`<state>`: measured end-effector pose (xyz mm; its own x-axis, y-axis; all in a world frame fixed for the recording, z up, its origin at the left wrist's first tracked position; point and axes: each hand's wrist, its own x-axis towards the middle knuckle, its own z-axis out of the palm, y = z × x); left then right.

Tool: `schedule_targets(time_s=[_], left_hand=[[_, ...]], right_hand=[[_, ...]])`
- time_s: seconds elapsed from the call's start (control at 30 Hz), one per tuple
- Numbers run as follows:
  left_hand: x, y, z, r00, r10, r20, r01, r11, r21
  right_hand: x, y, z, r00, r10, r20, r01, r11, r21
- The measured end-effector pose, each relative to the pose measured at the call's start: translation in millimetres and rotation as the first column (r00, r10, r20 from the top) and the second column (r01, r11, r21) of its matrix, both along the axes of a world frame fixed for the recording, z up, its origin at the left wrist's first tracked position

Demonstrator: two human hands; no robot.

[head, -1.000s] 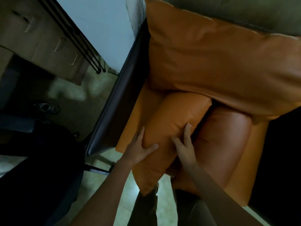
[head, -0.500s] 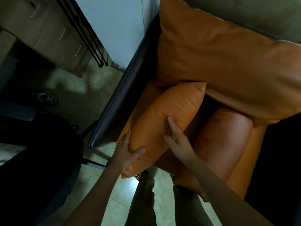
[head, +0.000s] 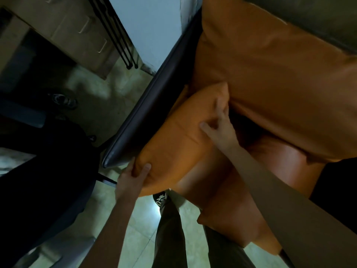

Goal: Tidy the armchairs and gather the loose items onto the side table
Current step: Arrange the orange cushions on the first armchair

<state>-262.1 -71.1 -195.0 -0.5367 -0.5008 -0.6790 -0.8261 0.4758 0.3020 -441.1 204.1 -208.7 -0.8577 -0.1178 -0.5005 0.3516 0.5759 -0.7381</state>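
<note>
1. Since a second ago, the small cushion (head: 179,144) has swung from the middle of the seat over to the left side, and both my hands have slid apart along it, the left down to its near end and the right up toward its far corner.
2. Now the small cushion lies slanted along the dark armrest (head: 150,113), touching it down its left edge.
3. Its far corner is pushed up against the big back cushion (head: 270,84), and its near end hangs out past the front of the seat cushion (head: 241,190).
4. My left hand (head: 131,180) grips that near end: the thumb lies on top and the fingers are tucked underneath, out of sight.
5. My right hand (head: 220,128) holds the small cushion near its far corner, thumb spread flat on the face and fingers curled over the right edge.
6. Motion blur hides how far those fingers reach round.
7. Below the near end, one shoe (head: 161,197) stands on the pale tiled floor (head: 143,238), with my trouser legs running down from it.
8. Off to the left, past the armrest, a drawer cabinet (head: 77,33) stands in dim light.
</note>
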Motion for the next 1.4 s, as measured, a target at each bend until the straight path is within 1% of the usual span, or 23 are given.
schedule_targets(time_s=[0.1, 0.17, 0.23, 0.27, 0.33, 0.37, 0.43, 0.47, 0.57, 0.67, 0.73, 0.8, 0.9, 1.0, 1.13, 1.3, 1.4], left_hand=[[1, -11, 4, 1.0, -0.021, -0.022, 0.021, 1.0, -0.019], [-1, -7, 5, 0.996, -0.089, 0.004, 0.089, 0.995, -0.047], [-6, 3, 7, 0.989, -0.146, 0.024, 0.147, 0.985, -0.089], [-9, 10, 8, 0.985, -0.168, 0.037, 0.171, 0.978, -0.118], [-14, 22, 7, 0.968, -0.244, 0.056, 0.25, 0.948, -0.196], [-17, 27, 4, 0.958, -0.281, 0.059, 0.287, 0.933, -0.219], [-26, 36, -1, 0.952, -0.297, 0.075, 0.307, 0.929, -0.209], [-30, 37, -5, 0.953, -0.29, 0.087, 0.302, 0.933, -0.198], [-37, 34, -10, 0.951, -0.289, 0.114, 0.305, 0.937, -0.168], [-38, 31, -8, 0.941, -0.318, 0.12, 0.334, 0.929, -0.157], [-40, 31, -3, 0.937, -0.332, 0.106, 0.344, 0.929, -0.134], [-39, 28, 3, 0.924, -0.369, 0.102, 0.38, 0.916, -0.127], [-29, 16, 2, 0.903, -0.409, 0.133, 0.426, 0.894, -0.142], [-19, 7, -5, 0.895, -0.429, 0.126, 0.445, 0.881, -0.16], [-16, 9, -10, 0.881, -0.46, 0.107, 0.472, 0.859, -0.2], [-22, 11, -16, 0.862, -0.499, 0.092, 0.507, 0.839, -0.2], [-23, 14, -20, 0.843, -0.528, 0.102, 0.537, 0.818, -0.207]], right_hand=[[-30, -31, 4, 0.98, 0.2, -0.016, -0.2, 0.977, -0.072], [-43, -46, 4, 0.949, 0.314, -0.002, -0.312, 0.943, -0.116], [-50, -58, 5, 0.921, 0.387, 0.048, -0.382, 0.92, -0.083], [-51, -63, 6, 0.918, 0.392, 0.067, -0.392, 0.92, -0.013], [-43, -68, 5, 0.938, 0.342, 0.05, -0.346, 0.922, 0.173], [-35, -69, 2, 0.959, 0.279, 0.045, -0.282, 0.937, 0.206], [-18, -67, -8, 0.987, 0.126, 0.101, -0.14, 0.98, 0.141], [-11, -66, -13, 0.988, 0.094, 0.121, -0.107, 0.988, 0.107], [-10, -66, -20, 0.982, 0.101, 0.161, -0.114, 0.991, 0.076], [-18, -71, -14, 0.977, 0.107, 0.187, -0.131, 0.984, 0.118], [-12, -80, -7, 0.983, 0.038, 0.182, -0.063, 0.99, 0.13], [4, -97, -1, 0.981, -0.037, 0.189, 0.019, 0.995, 0.094], [37, -118, -2, 0.967, -0.126, 0.221, 0.112, 0.991, 0.074], [52, -126, -11, 0.96, -0.204, 0.193, 0.194, 0.978, 0.07], [50, -122, -22, 0.973, -0.184, 0.138, 0.172, 0.98, 0.097], [47, -118, -24, 0.973, -0.175, 0.149, 0.162, 0.982, 0.093], [45, -103, -24, 0.988, -0.096, 0.124, 0.077, 0.986, 0.148]])
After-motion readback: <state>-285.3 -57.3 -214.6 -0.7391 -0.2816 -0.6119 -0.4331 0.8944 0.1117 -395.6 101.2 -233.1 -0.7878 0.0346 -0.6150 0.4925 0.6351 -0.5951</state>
